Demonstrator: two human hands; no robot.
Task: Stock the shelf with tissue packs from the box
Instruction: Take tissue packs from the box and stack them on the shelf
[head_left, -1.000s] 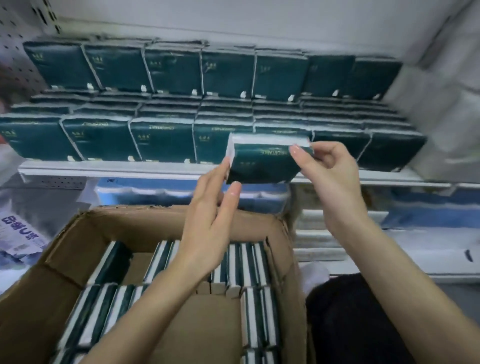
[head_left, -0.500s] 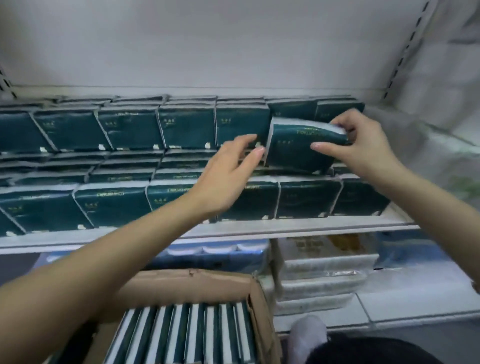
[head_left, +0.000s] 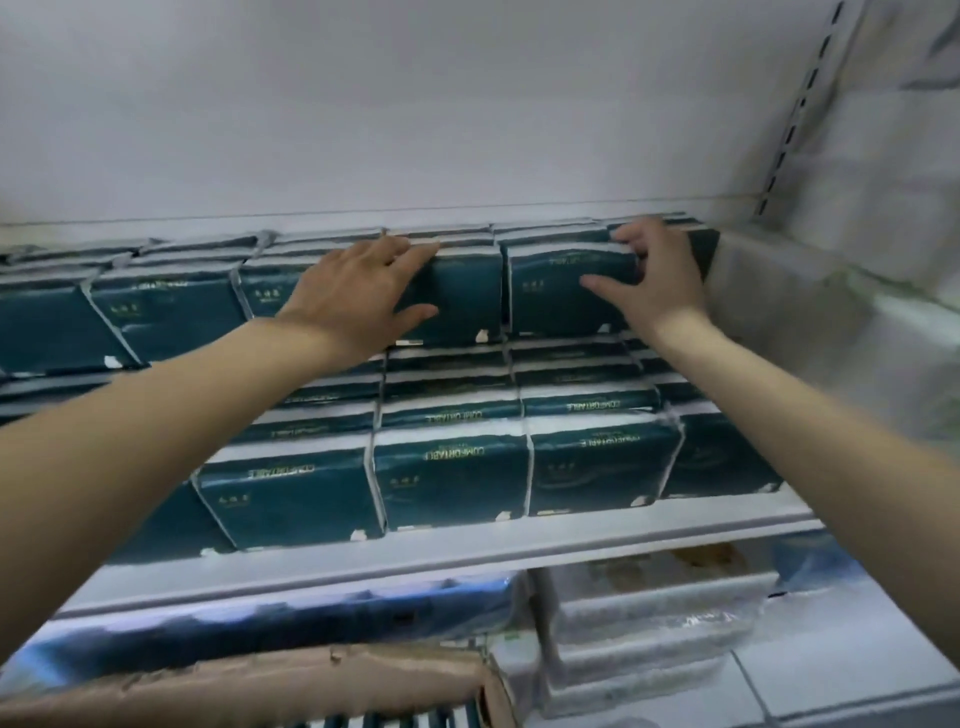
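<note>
Box (head_left: 249, 686) cut off below, contents perhaps tissue packs (head_left: 384, 721)

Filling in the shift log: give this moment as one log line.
stage: seating pack | right hand: gripping dark green plastic tissue pack, back row | left hand: flat on neighbouring pack | brown cardboard box: below shelf

Two bare hands reach in: the left hand (head_left: 358, 296) and the right hand (head_left: 657, 278). One white metal shelf (head_left: 467, 553) carries dark teal plastic-wrapped tissue packs (head_left: 449, 480) in two tiers. The front tier shows four pack faces, one partly behind the left forearm. The upper back tier shows five faces, one at the far right nearly hidden. How many lie stacked behind cannot be counted. One brown cardboard box (head_left: 260, 680) sits at the bottom edge.
</note>
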